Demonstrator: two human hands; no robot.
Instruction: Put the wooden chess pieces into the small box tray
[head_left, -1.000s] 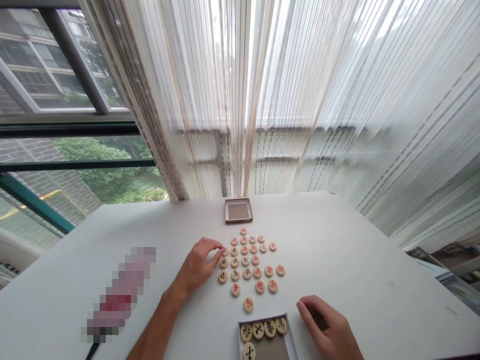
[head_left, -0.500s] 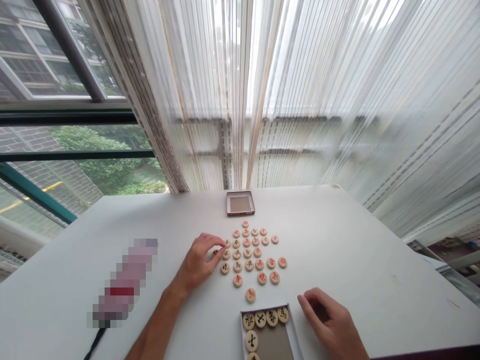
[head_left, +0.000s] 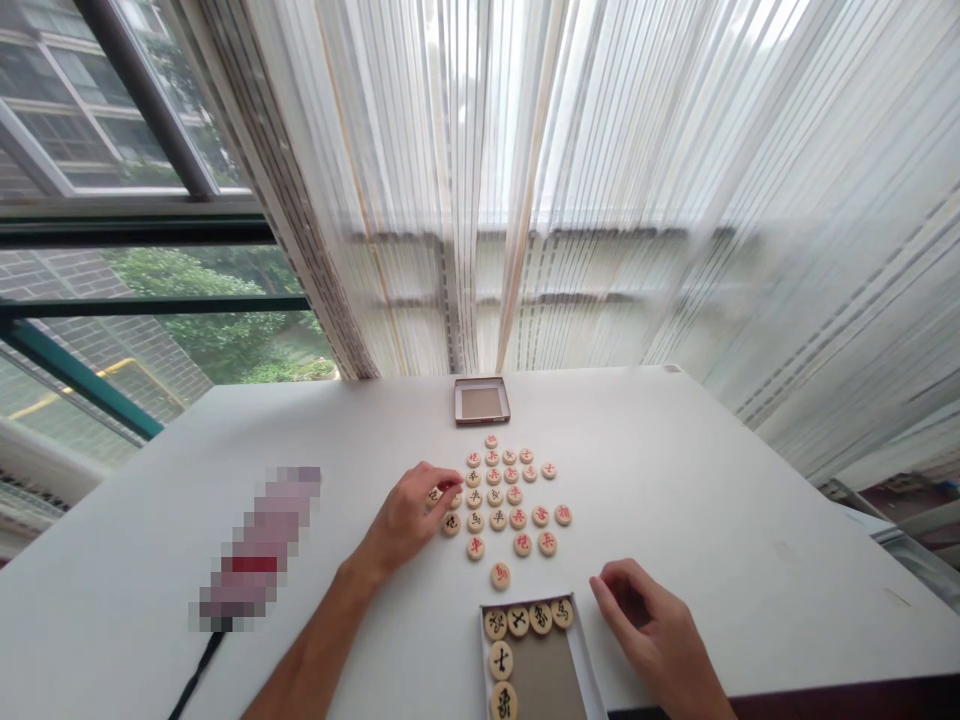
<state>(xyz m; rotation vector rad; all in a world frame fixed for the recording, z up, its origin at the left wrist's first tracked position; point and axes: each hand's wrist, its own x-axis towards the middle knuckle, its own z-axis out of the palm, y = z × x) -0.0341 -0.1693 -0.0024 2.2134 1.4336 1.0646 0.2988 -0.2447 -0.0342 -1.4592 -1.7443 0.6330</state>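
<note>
Several round wooden chess pieces [head_left: 506, 495] with red and black characters lie in rows on the white table [head_left: 675, 480]. My left hand [head_left: 411, 515] rests at the left edge of the group, fingers pinched on one piece [head_left: 435, 494]. A shallow box [head_left: 537, 660] at the near edge holds several black-marked pieces along its top and left side. My right hand [head_left: 651, 630] lies on the table just right of the box, fingers curled, nothing visible in it.
A small square box lid [head_left: 481, 400] sits at the far side of the table by the striped curtain [head_left: 570, 180]. A blurred pink object [head_left: 259, 545] with a black cord lies at the left. A window is at the left.
My left hand has closed its fingers on a piece at the group's left edge and drawn it slightly out. The view has tilted, showing more of the box.
</note>
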